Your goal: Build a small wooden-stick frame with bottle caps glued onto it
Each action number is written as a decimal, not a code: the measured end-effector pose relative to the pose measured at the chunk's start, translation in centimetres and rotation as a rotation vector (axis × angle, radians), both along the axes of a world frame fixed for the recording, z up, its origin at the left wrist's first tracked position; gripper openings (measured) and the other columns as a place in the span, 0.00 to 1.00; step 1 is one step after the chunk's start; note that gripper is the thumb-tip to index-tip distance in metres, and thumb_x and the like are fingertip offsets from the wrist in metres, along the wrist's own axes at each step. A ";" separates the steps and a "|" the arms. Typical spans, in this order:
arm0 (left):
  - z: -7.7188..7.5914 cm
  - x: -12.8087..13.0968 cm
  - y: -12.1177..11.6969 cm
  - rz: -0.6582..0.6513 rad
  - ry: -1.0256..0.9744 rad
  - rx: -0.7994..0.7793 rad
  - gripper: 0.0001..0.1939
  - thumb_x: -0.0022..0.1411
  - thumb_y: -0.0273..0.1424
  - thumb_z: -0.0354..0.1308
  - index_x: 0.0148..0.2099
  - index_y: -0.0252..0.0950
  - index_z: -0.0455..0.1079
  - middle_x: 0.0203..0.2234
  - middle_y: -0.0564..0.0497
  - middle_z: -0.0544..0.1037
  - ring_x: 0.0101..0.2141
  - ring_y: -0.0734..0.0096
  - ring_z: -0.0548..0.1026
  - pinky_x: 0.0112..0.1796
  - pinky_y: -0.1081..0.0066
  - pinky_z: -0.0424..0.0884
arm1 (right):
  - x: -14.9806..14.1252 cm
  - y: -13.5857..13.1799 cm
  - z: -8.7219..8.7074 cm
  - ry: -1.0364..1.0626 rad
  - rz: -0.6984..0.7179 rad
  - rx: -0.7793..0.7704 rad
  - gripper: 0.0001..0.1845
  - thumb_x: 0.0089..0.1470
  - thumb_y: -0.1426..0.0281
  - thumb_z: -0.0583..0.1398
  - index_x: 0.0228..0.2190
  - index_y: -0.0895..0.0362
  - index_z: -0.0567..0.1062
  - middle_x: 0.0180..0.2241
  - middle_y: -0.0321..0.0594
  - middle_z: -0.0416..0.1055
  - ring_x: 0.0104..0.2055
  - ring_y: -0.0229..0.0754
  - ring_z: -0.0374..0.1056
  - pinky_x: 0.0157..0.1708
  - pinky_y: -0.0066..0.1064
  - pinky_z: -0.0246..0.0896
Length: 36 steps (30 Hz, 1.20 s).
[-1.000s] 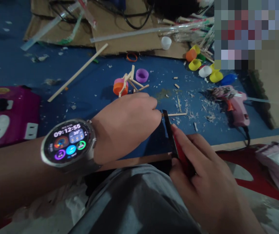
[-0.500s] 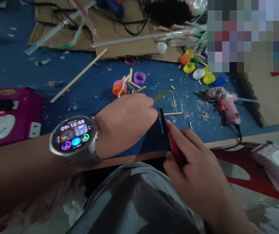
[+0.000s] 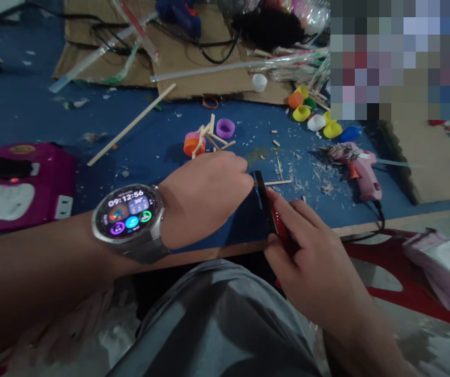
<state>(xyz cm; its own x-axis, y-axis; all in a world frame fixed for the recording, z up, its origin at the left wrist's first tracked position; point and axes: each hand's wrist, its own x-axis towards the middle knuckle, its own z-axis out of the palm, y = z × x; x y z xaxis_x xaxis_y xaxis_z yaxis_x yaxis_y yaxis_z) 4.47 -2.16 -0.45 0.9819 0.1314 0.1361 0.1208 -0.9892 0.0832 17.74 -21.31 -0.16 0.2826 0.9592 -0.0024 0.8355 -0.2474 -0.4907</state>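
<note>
My left hand (image 3: 205, 196), with a watch (image 3: 130, 214) on its wrist, is closed over one end of a thin wooden stick (image 3: 280, 183). Its curled fingers hide that end, while the free end points right, close above the blue tabletop. In my right hand (image 3: 307, 256) is a red and black utility knife (image 3: 274, 214). The dark blade end lies across the stick, right beside my left fingers; whether it touches the wood I cannot tell. Just beyond my left hand stand small joined wooden sticks (image 3: 211, 128) by an orange and pink bottle cap (image 3: 194, 145).
A purple cap (image 3: 225, 128) and a long wooden stick (image 3: 130, 125) lie farther back. At the right is a pink glue gun (image 3: 362, 170) near several coloured caps (image 3: 301, 112). A magenta power strip (image 3: 52, 178) sits at the left. Cardboard (image 3: 205, 78) covers the back.
The view has shifted slightly, so most things on the table sit a little lower in the picture. Both hands keep their grips, and the knife stays across the stick.
</note>
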 end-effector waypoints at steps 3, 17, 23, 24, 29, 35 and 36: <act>0.0 0.1 -0.1 -0.001 0.002 0.004 0.11 0.68 0.22 0.55 0.33 0.38 0.73 0.31 0.48 0.76 0.38 0.56 0.79 0.41 0.60 0.75 | 0.1 -0.4 0.2 -0.020 0.016 -0.003 0.36 0.64 0.75 0.57 0.72 0.60 0.67 0.46 0.48 0.74 0.46 0.51 0.77 0.44 0.42 0.80; -0.3 0.1 0.0 -0.017 -0.009 -0.005 0.11 0.66 0.21 0.54 0.33 0.38 0.72 0.30 0.47 0.76 0.37 0.54 0.78 0.40 0.58 0.74 | 0.2 0.3 0.2 0.012 0.016 -0.006 0.36 0.63 0.76 0.57 0.71 0.66 0.69 0.49 0.53 0.76 0.52 0.56 0.76 0.47 0.46 0.78; -0.7 0.0 0.2 0.003 -0.005 -0.015 0.11 0.69 0.22 0.54 0.36 0.36 0.76 0.33 0.46 0.77 0.41 0.53 0.79 0.43 0.59 0.74 | 0.5 1.3 -0.4 -0.001 -0.002 0.045 0.37 0.62 0.74 0.58 0.72 0.65 0.69 0.49 0.53 0.77 0.52 0.58 0.76 0.48 0.47 0.78; -0.7 0.0 0.2 0.014 0.010 -0.016 0.10 0.68 0.22 0.55 0.37 0.36 0.76 0.33 0.46 0.77 0.41 0.54 0.79 0.43 0.59 0.74 | 0.5 1.3 -0.5 0.001 0.000 0.050 0.37 0.62 0.74 0.58 0.72 0.65 0.69 0.49 0.53 0.77 0.51 0.58 0.76 0.48 0.48 0.77; -0.3 0.0 -0.1 0.067 0.071 -0.012 0.11 0.69 0.20 0.57 0.40 0.35 0.80 0.36 0.46 0.80 0.42 0.55 0.79 0.42 0.61 0.74 | 1.6 -0.2 0.4 0.039 0.009 0.128 0.34 0.64 0.74 0.58 0.70 0.62 0.70 0.56 0.53 0.78 0.58 0.57 0.76 0.57 0.49 0.75; -0.9 -0.8 0.4 0.106 0.009 -0.063 0.13 0.75 0.25 0.55 0.47 0.35 0.83 0.42 0.46 0.85 0.45 0.56 0.81 0.48 0.59 0.76 | 4.0 -2.8 1.2 0.066 -0.100 0.237 0.34 0.66 0.71 0.61 0.71 0.50 0.70 0.64 0.49 0.75 0.60 0.59 0.77 0.55 0.51 0.76; -1.1 -1.0 0.5 0.100 -0.003 -0.069 0.13 0.75 0.26 0.55 0.47 0.35 0.83 0.43 0.46 0.85 0.46 0.56 0.82 0.48 0.59 0.76 | 4.3 -3.0 1.1 0.090 -0.108 0.233 0.34 0.67 0.70 0.61 0.72 0.48 0.69 0.64 0.49 0.75 0.58 0.59 0.77 0.54 0.52 0.76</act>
